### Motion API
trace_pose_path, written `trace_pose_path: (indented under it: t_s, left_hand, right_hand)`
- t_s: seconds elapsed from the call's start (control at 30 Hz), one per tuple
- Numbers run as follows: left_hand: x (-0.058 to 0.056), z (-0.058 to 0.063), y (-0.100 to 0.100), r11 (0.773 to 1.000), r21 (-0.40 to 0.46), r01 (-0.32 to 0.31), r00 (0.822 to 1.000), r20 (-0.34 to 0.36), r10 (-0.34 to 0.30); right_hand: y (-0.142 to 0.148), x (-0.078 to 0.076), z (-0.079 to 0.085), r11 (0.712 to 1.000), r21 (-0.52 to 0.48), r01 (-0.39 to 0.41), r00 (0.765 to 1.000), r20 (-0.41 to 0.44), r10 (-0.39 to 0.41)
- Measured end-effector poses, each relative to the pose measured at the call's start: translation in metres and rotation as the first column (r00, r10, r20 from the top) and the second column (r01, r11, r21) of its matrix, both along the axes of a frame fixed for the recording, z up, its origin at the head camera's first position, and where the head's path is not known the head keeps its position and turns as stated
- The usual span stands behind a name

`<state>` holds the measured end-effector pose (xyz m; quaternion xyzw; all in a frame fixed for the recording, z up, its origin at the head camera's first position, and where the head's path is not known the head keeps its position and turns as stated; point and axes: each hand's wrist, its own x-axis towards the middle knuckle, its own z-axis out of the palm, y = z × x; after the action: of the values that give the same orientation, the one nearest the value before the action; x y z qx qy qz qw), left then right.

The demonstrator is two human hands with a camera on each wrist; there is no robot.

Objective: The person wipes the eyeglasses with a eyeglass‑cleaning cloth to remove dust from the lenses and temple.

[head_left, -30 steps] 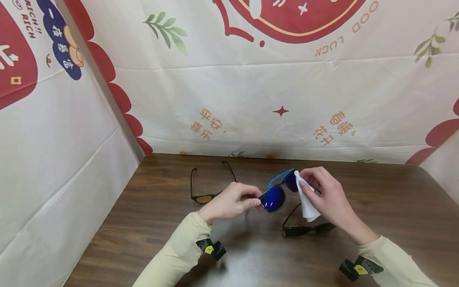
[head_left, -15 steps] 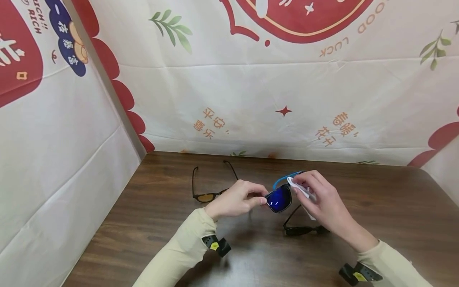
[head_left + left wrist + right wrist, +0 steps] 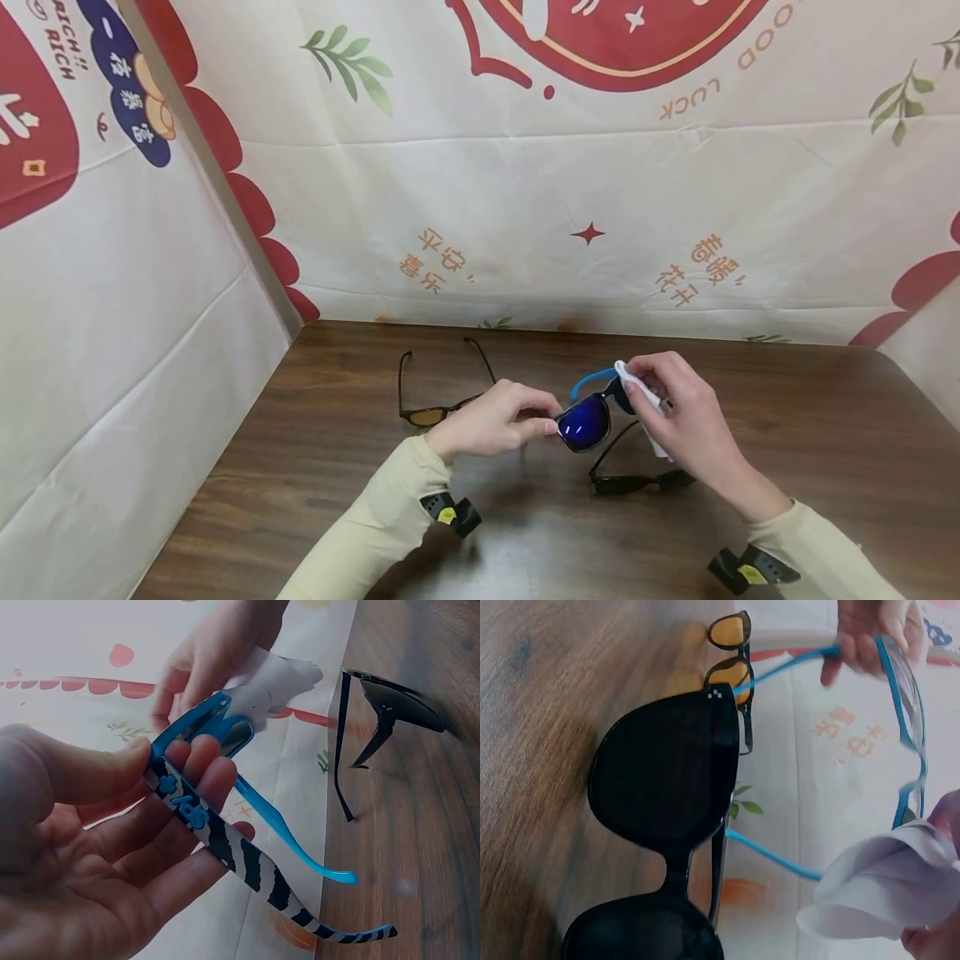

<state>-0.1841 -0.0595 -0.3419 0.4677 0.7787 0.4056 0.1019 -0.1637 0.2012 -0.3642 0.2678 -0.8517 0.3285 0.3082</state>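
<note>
My left hand (image 3: 498,419) pinches the hinge corner of a pair of sunglasses (image 3: 584,423) with blue mirrored lenses. In the left wrist view their near temple arm (image 3: 247,862) has black-and-white zebra stripes, and the inner side of the frame is bright blue. A white cloth (image 3: 885,889) is pinched in my right hand (image 3: 686,412), folded over the lens at the other end of these sunglasses. That lens is mostly hidden by cloth and fingers. The sunglasses are held up above the table, both temple arms unfolded.
Black sunglasses (image 3: 633,483) lie on the wooden table (image 3: 315,500) below my right hand. Glasses with amber lenses (image 3: 429,416) lie left, partly behind my left hand. A printed white cloth wall (image 3: 487,192) rises along the table's back edge.
The white cloth first moves inward over the far lens toward the bridge, then back outward, baring part of that lens. The blue sunglasses sit slightly right of where they were a second ago.
</note>
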Motion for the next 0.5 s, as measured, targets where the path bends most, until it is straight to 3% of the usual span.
trace_pose_path:
  t_s: [0.1,0.2,0.5]
  left_hand:
    - [-0.002,0.0,0.0,1.0,0.003,-0.017,1.0,0.006,0.017]
    - [-0.003,0.0,-0.001,1.0,-0.004,-0.02,1.0,0.003,0.02]
    - [-0.003,-0.001,-0.003,1.0,-0.017,-0.003,1.0,0.005,0.003]
  right_hand:
    - [-0.002,0.002,-0.001,0.997,0.047,-0.069,0.996,-0.048,0.071]
    - [0.0,0.002,-0.003,0.995,0.055,-0.083,0.994,-0.069,0.087]
    - [0.009,-0.006,-0.005,1.0,-0.011,0.023,0.999,-0.034,-0.023]
